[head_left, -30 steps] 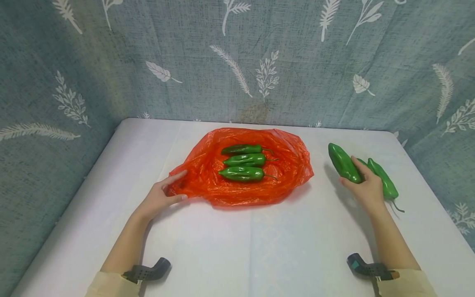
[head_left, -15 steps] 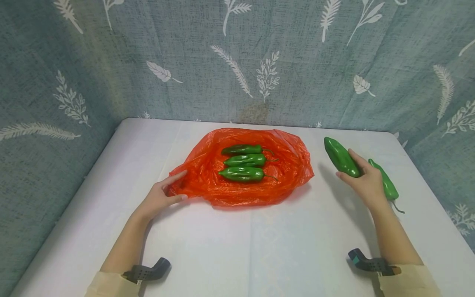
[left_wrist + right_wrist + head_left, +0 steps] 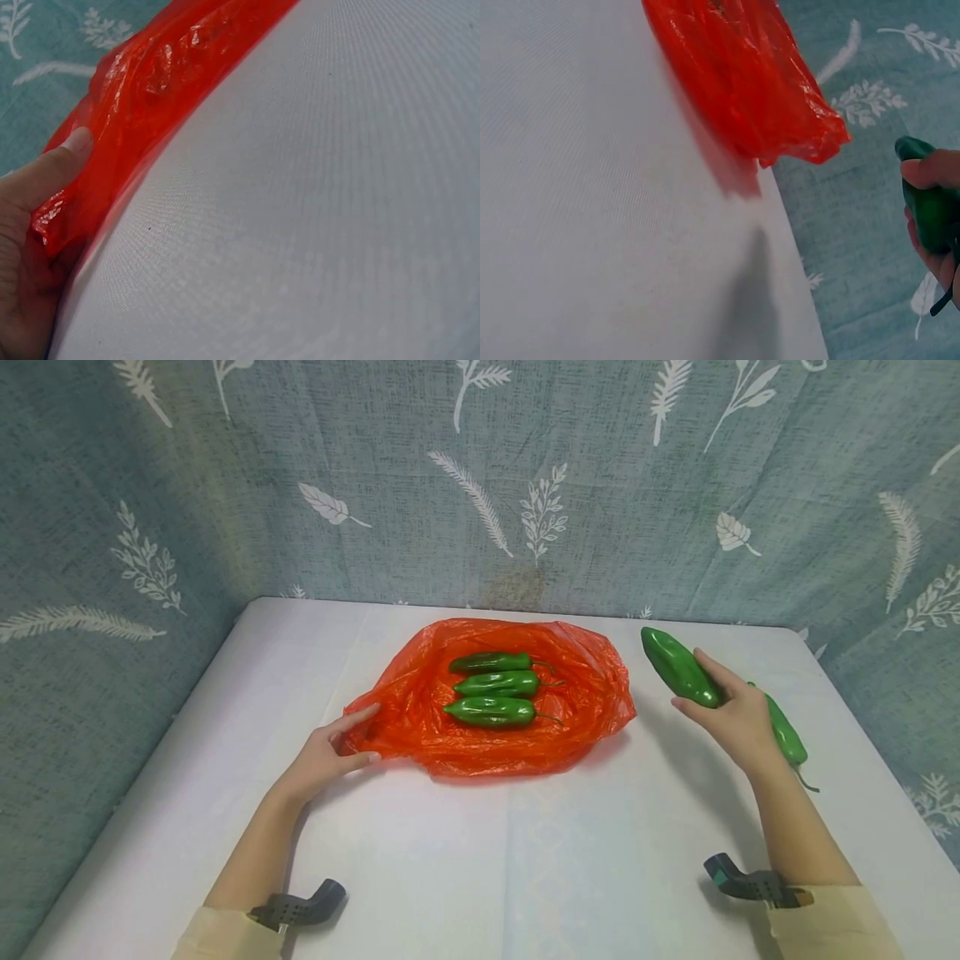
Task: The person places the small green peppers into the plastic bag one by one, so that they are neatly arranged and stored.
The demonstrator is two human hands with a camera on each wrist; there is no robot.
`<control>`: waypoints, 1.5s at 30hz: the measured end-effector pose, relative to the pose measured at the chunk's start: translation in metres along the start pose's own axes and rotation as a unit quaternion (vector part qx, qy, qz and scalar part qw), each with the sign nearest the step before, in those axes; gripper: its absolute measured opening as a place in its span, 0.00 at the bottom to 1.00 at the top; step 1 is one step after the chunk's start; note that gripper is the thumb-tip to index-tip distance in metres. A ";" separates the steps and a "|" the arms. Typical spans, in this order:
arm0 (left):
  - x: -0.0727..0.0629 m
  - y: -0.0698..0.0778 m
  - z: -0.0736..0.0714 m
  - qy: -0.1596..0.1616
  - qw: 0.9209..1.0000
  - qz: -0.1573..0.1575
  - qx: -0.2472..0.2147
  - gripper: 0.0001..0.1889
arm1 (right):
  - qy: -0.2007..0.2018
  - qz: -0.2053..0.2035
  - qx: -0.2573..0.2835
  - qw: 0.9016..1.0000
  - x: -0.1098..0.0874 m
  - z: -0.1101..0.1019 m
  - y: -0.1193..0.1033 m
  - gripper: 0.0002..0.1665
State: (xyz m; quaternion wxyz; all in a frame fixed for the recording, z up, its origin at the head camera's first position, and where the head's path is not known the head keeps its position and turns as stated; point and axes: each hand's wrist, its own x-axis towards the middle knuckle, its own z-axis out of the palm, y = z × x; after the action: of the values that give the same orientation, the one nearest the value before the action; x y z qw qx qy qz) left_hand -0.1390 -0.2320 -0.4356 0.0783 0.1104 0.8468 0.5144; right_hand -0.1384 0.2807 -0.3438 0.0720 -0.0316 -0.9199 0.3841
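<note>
A thin red plastic bag [image 3: 525, 752] lies spread with its mouth open on the white table. Three green chili peppers [image 3: 491, 711] rest on it side by side, their stems to the right. My left hand [image 3: 322, 760] touches the bag's left end, thumb and forefinger spread apart; in the left wrist view the thumb [image 3: 71, 150] lies against the red film. My right hand [image 3: 738, 718] grips another green chili pepper [image 3: 678, 666] above the table, right of the bag, its tip pointing up-left. One more chili pepper [image 3: 786, 731] lies beyond that hand, partly hidden by it.
The white-covered table [image 3: 420, 868] reaches back to a grey-green curtain [image 3: 405, 552] with pale leaf prints, which also hangs along the left and right sides. Dark wrist straps [image 3: 300, 908] sit by both light sleeves.
My right hand has lifted the pepper and carried it up and to the left, away from the one still lying at the right. The left hand and the bag stay put.
</note>
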 end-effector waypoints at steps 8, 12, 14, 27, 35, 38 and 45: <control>0.000 -0.001 0.000 0.003 1.000 -0.013 0.007 0.40 | -0.028 -0.014 -0.003 1.000 0.004 0.004 -0.012 0.45; 0.000 -0.001 0.000 0.002 1.000 -0.012 0.006 0.40 | -0.036 -0.034 -0.004 0.999 0.005 0.005 -0.017 0.45; 0.000 -0.001 0.001 0.001 1.000 -0.009 0.003 0.40 | -0.040 -0.043 0.000 0.998 0.005 0.006 -0.021 0.44; 0.000 -0.003 0.000 0.000 1.000 0.010 -0.003 0.39 | -0.090 -0.153 0.024 0.984 0.016 0.018 -0.037 0.40; 0.001 -0.004 0.001 -0.001 1.000 0.004 -0.004 0.39 | -0.131 -0.154 0.005 0.979 0.024 0.024 -0.053 0.39; 0.000 -0.004 0.001 0.000 1.000 0.001 -0.003 0.39 | -0.145 -0.152 0.008 0.978 0.027 0.026 -0.057 0.39; 0.000 -0.004 0.001 0.003 1.000 -0.005 0.002 0.39 | -0.176 -0.167 0.022 0.970 0.037 0.035 -0.061 0.36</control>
State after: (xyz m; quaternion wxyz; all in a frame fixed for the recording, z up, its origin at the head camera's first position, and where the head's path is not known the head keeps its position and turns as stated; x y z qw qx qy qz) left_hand -0.1391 -0.2329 -0.4395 0.0781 0.1051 0.8486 0.5125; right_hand -0.1805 0.2175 -0.3210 -0.0269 0.1917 -0.9016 0.3868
